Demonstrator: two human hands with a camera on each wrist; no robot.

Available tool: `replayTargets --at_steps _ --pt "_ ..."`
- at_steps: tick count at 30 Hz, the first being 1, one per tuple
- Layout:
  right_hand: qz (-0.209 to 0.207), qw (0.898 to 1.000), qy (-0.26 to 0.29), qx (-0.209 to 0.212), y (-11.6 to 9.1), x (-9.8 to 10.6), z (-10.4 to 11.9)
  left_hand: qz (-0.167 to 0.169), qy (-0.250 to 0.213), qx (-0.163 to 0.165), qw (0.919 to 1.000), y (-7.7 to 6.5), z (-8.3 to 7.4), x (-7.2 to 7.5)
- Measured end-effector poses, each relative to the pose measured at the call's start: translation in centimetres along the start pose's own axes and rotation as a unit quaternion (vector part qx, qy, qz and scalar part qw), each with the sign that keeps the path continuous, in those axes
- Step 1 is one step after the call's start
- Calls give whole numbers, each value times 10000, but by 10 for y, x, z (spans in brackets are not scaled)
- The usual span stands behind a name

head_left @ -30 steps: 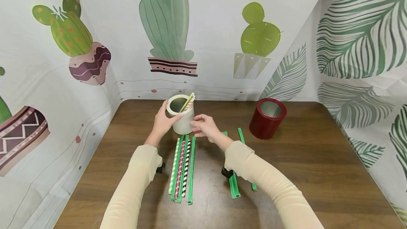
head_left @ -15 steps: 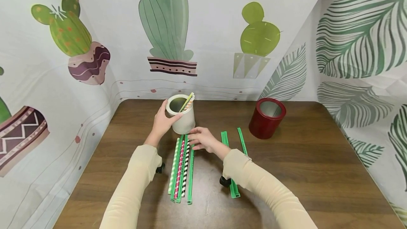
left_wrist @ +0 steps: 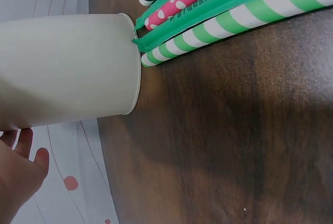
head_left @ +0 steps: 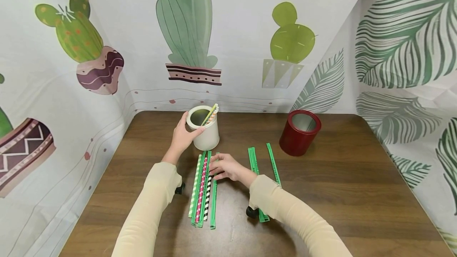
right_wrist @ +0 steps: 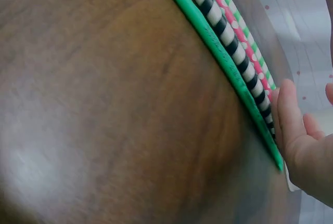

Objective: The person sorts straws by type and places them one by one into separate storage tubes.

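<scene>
A white canister [head_left: 206, 140] stands upright at the back left of the table, with several straws [head_left: 212, 116] leaning inside it. My left hand [head_left: 181, 136] grips its left side, thumb by the rim. In front lies a row of straws: green-striped [head_left: 194, 189], pink polka-dot [head_left: 201, 191], black-and-white striped [head_left: 207, 203] and green-wrapped [head_left: 213, 205]. Over the far end of this row is my right hand [head_left: 228, 167], fingers slightly bent near the black-and-white straw. The right wrist view shows the hand [right_wrist: 304, 135] beside the straw ends; whether it touches them I cannot tell.
A red canister [head_left: 299, 142] stands upright at the back right. More green-wrapped straws [head_left: 252, 158] lie right of the row, partly under my right forearm, with a single wrapped straw [head_left: 273, 162] beyond them. A printed cloth [head_left: 242, 50] hangs behind the table.
My right hand has moved from the white canister's right side down toward me, over the far end of the straw row. The left hand stays on the canister.
</scene>
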State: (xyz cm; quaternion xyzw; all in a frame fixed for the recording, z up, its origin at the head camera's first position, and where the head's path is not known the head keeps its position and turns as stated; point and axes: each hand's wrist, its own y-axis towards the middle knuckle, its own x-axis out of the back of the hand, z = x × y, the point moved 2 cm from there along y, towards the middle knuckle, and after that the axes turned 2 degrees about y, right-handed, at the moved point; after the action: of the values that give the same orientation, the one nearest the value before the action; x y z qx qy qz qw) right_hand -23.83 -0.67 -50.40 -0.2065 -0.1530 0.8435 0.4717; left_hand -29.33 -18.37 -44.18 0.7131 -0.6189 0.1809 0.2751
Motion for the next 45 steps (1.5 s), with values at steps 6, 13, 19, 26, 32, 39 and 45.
replayTargets --at_steps 6,13,19,26,32,39,45 --pt "116 9999 -52 -33 -1 -4 -6 22 63 -1 10000 1 0 0" --pt "-29 9997 -226 20 -5 -7 -6 66 -14 72 10000 1 0 1" --pt "-410 9956 -827 148 -6 -10 -6 26 -4 98 9999 0 0 2" --pt "-767 9825 -1652 398 -5 -14 -6 45 22 94 9999 1 1 2" --pt "-983 9655 -2339 589 -2 -18 -6 22 25 95 9999 1 1 1" --pt "-1251 9148 -3712 989 -2 -23 -5 43 24 107 9999 2 1 1" --pt "-1597 8581 -4718 1251 -4 -23 -8 18 12 122 9999 1 1 1"
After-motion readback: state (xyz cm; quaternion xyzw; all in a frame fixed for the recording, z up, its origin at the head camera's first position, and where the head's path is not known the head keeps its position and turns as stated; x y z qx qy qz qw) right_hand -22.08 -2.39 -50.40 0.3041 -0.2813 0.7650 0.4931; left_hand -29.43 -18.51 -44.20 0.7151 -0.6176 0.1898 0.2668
